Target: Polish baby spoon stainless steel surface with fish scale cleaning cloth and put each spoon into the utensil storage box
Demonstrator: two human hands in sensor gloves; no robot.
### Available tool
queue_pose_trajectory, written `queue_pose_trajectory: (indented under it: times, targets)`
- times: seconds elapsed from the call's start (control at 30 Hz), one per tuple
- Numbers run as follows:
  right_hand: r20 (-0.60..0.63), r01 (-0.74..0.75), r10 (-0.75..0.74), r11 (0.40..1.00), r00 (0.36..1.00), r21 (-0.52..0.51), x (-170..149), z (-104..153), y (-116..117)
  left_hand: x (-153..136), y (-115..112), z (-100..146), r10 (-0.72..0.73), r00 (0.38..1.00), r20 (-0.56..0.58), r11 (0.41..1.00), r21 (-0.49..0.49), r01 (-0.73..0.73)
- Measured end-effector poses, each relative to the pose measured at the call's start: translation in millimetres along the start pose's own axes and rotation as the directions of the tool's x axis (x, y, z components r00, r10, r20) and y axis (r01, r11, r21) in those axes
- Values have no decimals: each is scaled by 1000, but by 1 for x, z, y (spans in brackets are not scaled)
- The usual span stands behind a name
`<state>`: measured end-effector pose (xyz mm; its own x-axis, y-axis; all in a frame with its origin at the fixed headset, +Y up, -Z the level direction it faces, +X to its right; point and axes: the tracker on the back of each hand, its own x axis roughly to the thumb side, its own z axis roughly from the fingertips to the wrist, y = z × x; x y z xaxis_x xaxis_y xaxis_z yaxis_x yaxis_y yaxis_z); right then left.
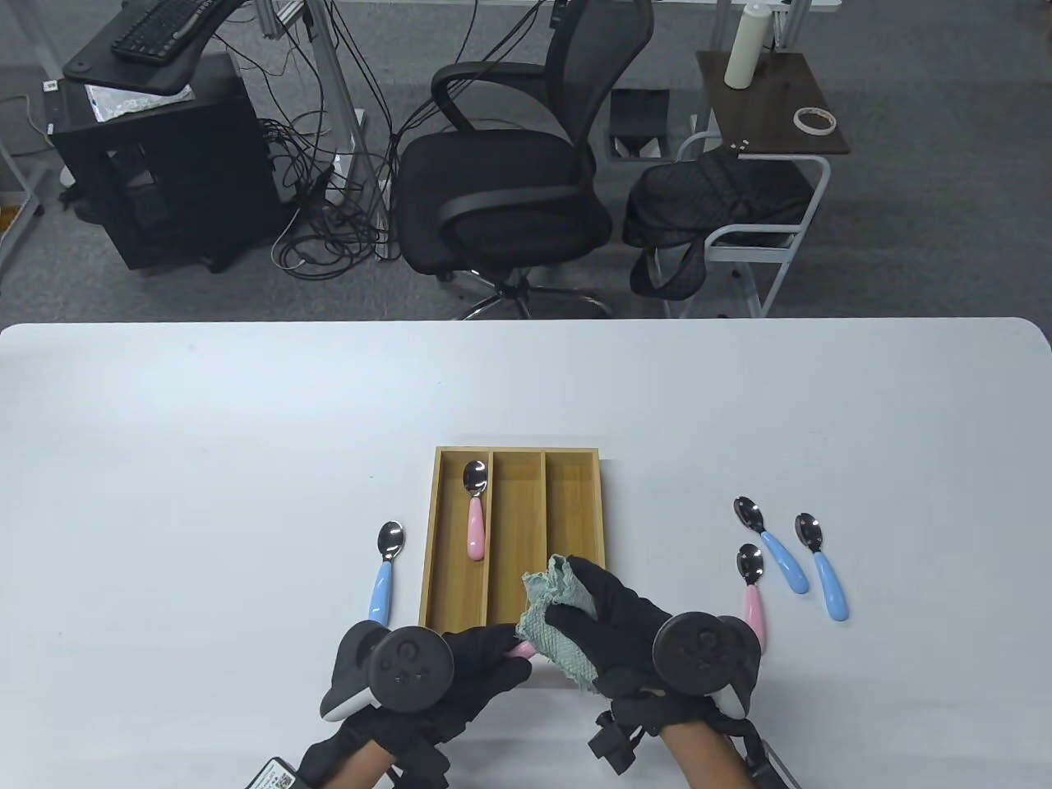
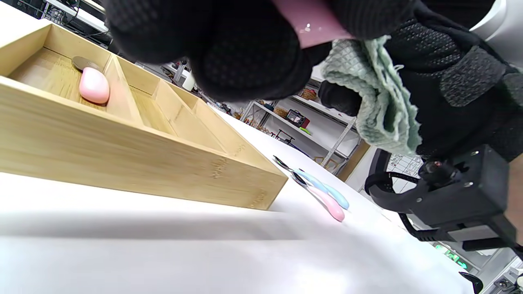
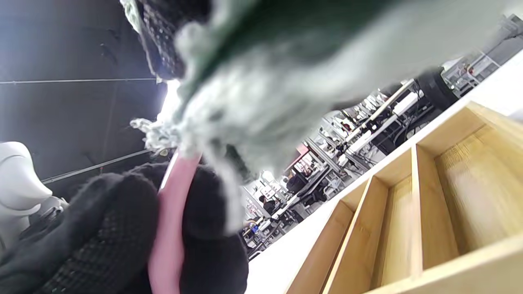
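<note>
Polishing in hand: the left hand (image 1: 460,662) grips a pink-handled spoon (image 1: 521,652) at the storage box's (image 1: 429,549) near edge while the right hand (image 1: 612,620) clutches the green cloth (image 1: 552,625) around its bowl. The next move likely calls for laying it in a compartment.

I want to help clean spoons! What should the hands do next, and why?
Probably keep rubbing: the left hand holds a pink spoon whose bowl is wrapped in the cloth gripped by the right hand. Then drop it into the wooden box.
</note>
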<state>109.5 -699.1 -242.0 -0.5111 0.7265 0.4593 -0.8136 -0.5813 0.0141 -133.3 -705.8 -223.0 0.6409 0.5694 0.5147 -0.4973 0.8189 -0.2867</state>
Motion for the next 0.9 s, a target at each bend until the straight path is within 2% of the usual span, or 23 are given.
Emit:
queue_pose_trajectory:
  times: [0.1, 0.3, 0.5, 0.67, 0.8, 0.9]
  targets:
    - [-8, 33, -33, 999, 999, 1, 0, 0, -3, -1, 2, -1, 18, 1000, -19, 1000, 14, -18]
    - [-40, 213, -209, 971, 977, 112, -1, -1, -1, -3, 2, -1, 15, 999, -32, 1000, 20, -14]
    - [-48, 126, -121, 985, 991, 113, -3, -2, 8, -4, -2, -3, -6, 999, -36, 1000, -14, 5]
    - [-87, 104, -99, 992, 991, 64, -8, -4, 10, -5, -5, -6, 80, 997, -25, 990, -112, -82]
    - [-100, 96, -90, 994, 991, 56, -11, -6, 10, 6, 3, -4, -45, 998, -32, 987, -155, 39]
    - [-113, 66, -63, 998, 992, 23, -16, -8, 7, 7, 6, -3, -30, 999, -42, 991, -134, 24]
